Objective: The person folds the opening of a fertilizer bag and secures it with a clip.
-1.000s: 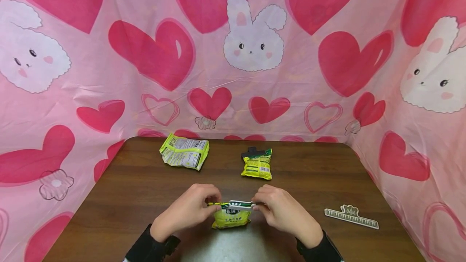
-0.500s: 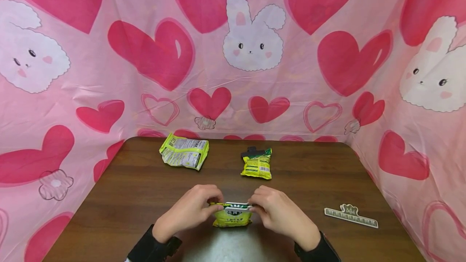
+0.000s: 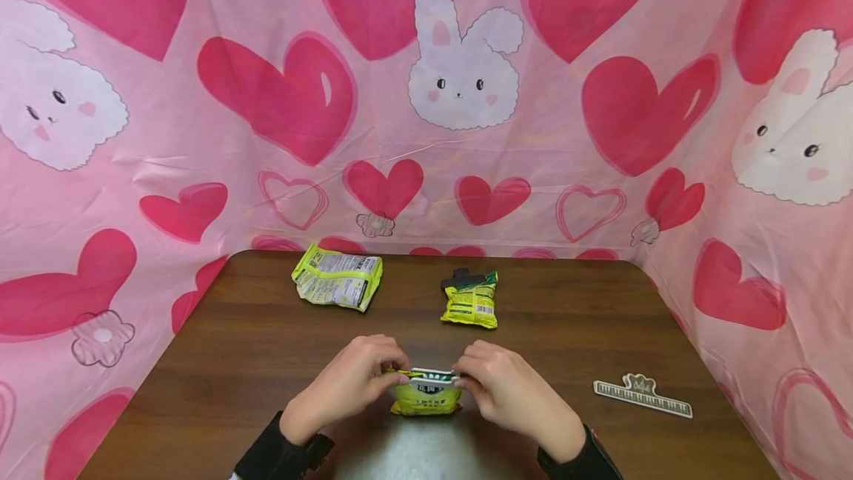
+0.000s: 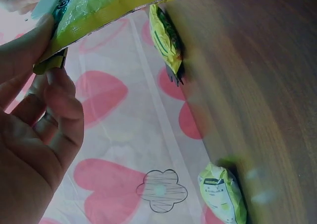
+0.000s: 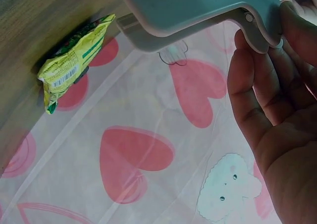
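While left hand pinches yellow bag | right hand grips white clip on top

Brown wooden table enclosed at back and sides by pink cloth printed with red hearts and white bunnies. Crumpled yellow-green packet laid flat near far left edge, printed back up. Smaller yellow packet seen to its right, well apart, top closed by black clip. White ruler-shaped clip laid flat near right edge.
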The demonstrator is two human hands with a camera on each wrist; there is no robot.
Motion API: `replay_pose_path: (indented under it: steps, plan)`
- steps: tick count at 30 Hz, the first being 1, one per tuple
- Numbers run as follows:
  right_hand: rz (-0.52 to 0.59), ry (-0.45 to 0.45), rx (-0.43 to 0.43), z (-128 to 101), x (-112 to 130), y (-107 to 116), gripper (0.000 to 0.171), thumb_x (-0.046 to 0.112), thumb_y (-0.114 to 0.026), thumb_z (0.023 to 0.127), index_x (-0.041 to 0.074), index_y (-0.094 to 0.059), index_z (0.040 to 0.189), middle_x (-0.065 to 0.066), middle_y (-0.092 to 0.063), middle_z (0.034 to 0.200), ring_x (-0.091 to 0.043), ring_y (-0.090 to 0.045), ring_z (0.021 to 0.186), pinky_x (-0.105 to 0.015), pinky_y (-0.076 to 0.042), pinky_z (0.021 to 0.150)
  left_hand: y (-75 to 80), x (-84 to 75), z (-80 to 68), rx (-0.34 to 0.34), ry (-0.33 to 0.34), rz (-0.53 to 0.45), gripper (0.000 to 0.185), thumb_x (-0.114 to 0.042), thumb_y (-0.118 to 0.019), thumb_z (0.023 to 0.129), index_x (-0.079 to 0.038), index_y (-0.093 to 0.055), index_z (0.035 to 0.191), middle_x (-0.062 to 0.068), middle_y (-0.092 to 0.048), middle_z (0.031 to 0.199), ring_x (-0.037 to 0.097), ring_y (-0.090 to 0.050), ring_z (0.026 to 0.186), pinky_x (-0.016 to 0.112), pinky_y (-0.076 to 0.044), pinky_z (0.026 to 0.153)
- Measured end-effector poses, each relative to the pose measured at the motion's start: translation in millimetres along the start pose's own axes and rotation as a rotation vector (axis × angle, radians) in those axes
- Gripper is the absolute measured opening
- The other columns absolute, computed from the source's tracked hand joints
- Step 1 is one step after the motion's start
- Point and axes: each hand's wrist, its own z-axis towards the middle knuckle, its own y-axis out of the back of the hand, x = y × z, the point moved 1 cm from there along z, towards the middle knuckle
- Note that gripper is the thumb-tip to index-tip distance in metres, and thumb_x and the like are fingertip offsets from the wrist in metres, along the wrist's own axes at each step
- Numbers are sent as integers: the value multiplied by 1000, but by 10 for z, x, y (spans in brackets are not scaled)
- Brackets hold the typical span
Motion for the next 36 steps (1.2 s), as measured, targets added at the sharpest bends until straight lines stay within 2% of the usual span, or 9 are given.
replay_pose_path:
  steps: [10,13,18,29,36]
  plan:
    - [19,-23,9,3,-4,-6,17,4,-87,85,12,-74,93,9,-63,88,-4,-57,81,-20,-51,73,-2,34,16,-81,-71,-45,21,-2,-90,82,-16,-76,91,-11,-62,86,2,-55,73,23,-50,62]
    - [31,-32,18,5,0,-4,17,3,-87,86,12,-74,93,9,-63,88,-3,-58,82,-20,-51,73,10,36,16,-62,-85,-77,23,1,-89,82,-15,-76,92,-9,-65,87,2,-59,76,25,-54,66]
    - [21,-11,16,7,15,-16,17,3,-86,85,12,-73,92,9,-62,87,-3,-57,81,-19,-50,73,19,27,6,-15,-56,-130,23,3,-87,84,-14,-75,94,-9,-67,90,3,-64,80,26,-57,71]
    - [27,11,1,22,27,-53,17,3,-86,85,11,-73,92,8,-61,87,-3,-56,80,-17,-49,73,29,22,-10,-29,-37,-159,27,3,-89,82,-15,-75,96,-9,-67,89,4,-63,77,27,-57,68]
    - [29,10,10,28,36,-72,16,3,-86,85,10,-73,92,8,-62,87,-3,-56,80,-17,-49,72,38,24,-3,-8,-23,-186,26,1,-89,82,-14,-76,98,-8,-67,90,5,-64,77,28,-57,69]
